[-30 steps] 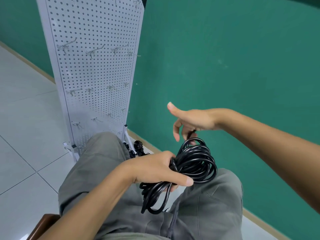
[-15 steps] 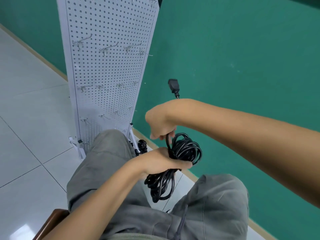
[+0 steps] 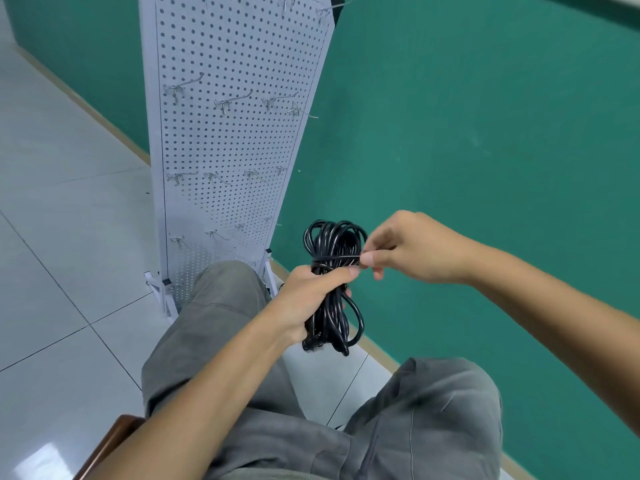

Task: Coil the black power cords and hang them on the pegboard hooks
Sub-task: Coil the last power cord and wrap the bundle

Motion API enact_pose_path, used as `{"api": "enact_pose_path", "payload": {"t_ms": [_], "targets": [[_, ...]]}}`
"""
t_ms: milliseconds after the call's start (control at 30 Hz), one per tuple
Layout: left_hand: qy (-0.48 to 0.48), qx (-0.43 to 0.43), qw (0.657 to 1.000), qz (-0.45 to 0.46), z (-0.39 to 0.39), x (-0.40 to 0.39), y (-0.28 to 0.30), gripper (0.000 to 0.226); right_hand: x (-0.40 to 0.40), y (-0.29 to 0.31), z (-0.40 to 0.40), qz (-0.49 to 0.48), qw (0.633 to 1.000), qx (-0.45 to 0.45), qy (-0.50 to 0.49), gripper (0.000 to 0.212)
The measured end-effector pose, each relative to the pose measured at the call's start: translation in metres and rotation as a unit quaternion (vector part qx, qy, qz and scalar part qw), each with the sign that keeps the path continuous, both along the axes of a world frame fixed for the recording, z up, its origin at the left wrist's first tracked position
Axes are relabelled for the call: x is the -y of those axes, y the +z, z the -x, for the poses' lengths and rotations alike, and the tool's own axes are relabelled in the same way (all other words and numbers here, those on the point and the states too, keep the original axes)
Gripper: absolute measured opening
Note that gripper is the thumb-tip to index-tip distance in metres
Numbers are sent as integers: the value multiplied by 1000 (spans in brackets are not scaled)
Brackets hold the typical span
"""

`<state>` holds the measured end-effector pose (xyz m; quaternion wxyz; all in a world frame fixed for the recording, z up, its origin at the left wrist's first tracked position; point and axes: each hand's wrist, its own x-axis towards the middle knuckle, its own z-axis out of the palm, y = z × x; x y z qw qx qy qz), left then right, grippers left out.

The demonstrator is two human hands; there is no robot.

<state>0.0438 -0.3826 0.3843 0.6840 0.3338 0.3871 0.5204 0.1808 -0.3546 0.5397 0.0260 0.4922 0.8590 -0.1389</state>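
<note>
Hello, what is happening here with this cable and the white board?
A seated person is bundling a black cord. The left hand grips the coil around its middle, while the right hand pinches a strand that is wrapped across the bundle, just above the left hand. The white pegboard stands in front, against the green wall, and the hooks in view carry nothing, so this cord is not hung yet.
</note>
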Motion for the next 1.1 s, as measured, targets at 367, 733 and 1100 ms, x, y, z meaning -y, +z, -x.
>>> {"api": "enact_pose_path", "payload": {"t_ms": [367, 733, 1100], "targets": [[-70, 104, 989, -77, -21, 25, 18, 46, 33, -20, -54, 196, 945, -223, -133, 30], [-262, 213, 938, -75, -31, 39, 14, 63, 41, -39, -74, 406, 810, -418, -67, 41], [-110, -37, 989, -93, -12, 20, 10, 51, 58, -51, -65, 155, 904, -375, -138, 22]]}}
